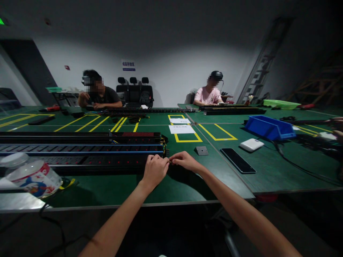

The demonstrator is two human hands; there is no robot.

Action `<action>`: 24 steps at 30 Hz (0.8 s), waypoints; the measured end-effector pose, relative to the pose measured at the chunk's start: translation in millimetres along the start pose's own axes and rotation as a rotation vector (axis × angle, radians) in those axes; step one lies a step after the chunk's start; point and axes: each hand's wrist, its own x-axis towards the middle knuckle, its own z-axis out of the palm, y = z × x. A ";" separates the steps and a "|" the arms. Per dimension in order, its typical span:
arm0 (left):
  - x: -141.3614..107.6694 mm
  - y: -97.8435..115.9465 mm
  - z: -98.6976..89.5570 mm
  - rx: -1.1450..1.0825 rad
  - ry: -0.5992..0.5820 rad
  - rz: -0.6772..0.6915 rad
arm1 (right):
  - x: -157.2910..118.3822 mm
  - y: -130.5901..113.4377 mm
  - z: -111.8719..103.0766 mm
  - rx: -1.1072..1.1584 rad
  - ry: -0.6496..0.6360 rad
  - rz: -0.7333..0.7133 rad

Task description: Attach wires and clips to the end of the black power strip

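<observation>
From where I stand, the strip lies flat on the table, its wired end seemingly placed where both hands can reach: the right hand narrows its fingertips on a thin piece just off that end, while the left hand bends in beside the strip's near corner, its tips hidden, so I can't tell what it holds. The bracket and phone sit beyond that end, probably for handiness; the jar sits near the strip's other part, perhaps to spare elbow room.
</observation>
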 end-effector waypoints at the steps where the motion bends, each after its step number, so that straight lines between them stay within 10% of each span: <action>1: 0.3 0.1 -0.1 0.001 -0.001 0.001 | -0.1 0.0 0.2 0.000 -0.001 0.002; 24: -4.7 4.9 -2.2 -0.009 0.084 -0.104 | 2.0 8.5 3.1 0.124 -0.070 -0.057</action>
